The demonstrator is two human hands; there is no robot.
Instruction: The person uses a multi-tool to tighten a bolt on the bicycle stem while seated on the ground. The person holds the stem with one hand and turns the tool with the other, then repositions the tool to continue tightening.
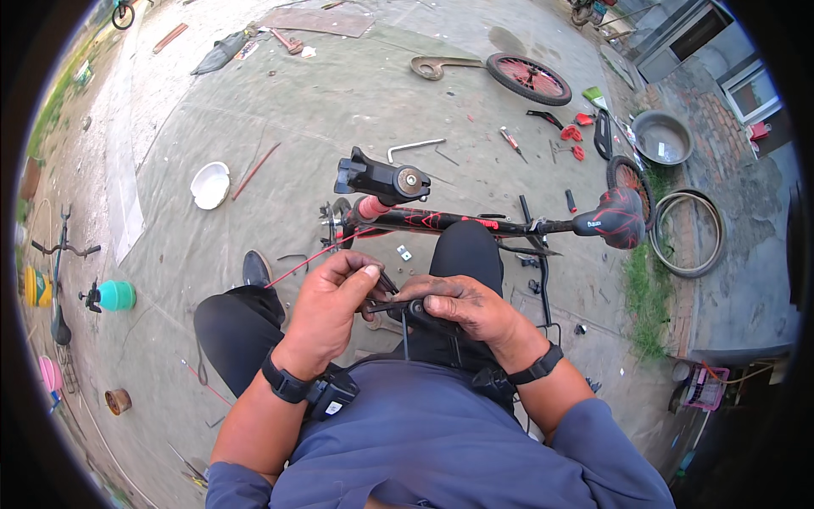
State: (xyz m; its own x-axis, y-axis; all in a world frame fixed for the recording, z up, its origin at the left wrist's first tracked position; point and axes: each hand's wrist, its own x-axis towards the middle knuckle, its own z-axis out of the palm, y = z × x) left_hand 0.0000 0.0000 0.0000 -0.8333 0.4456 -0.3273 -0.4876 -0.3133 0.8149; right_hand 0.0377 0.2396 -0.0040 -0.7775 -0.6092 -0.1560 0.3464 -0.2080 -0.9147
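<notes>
My left hand [332, 299] and my right hand [462, 307] meet over my lap, both gripping a small black bicycle part [398, 307] with a thin metal rod. A red cable [315, 254] runs from my left hand up toward the bike frame [441, 222]. The black and red frame lies across the ground in front of my knees, its stem [379, 178] to the left and its black saddle [612, 218] to the right. Both wrists wear black bands.
A red-rimmed wheel [530, 78], a metal basin [662, 137], loose tyres [688, 233] and red parts [573, 132] lie at the right. A hex key [414, 147], white bowl [209, 184], green bottle [115, 295] and small tin [118, 400] sit on the concrete. A child's bike [59, 271] lies far left.
</notes>
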